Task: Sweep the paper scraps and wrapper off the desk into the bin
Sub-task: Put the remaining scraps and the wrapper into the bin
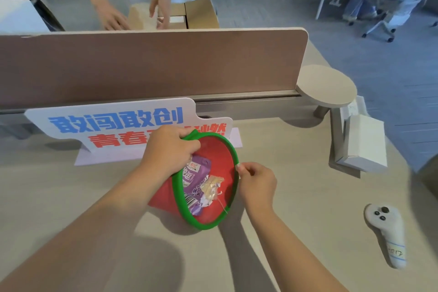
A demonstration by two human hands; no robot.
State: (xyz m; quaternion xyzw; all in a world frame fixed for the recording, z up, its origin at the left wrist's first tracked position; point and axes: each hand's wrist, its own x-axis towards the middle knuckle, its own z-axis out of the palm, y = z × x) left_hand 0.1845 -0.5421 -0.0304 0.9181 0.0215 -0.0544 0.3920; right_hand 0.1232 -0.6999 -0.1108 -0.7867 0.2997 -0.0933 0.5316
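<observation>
Item: red bin (pixel 214 156), green-rimmed, tilted above the surface (pixel 296 197); wrapper (pixel 193 176) and paper scraps (pixel 211 188) inside.
Left hand (pixel 169 147) grip clamped on the upper rim; right hand (pixel 257 180) fingertips pinched together at the rim's right edge. Risk: further tilt toward the open mouth would likely spill contents back out.
</observation>
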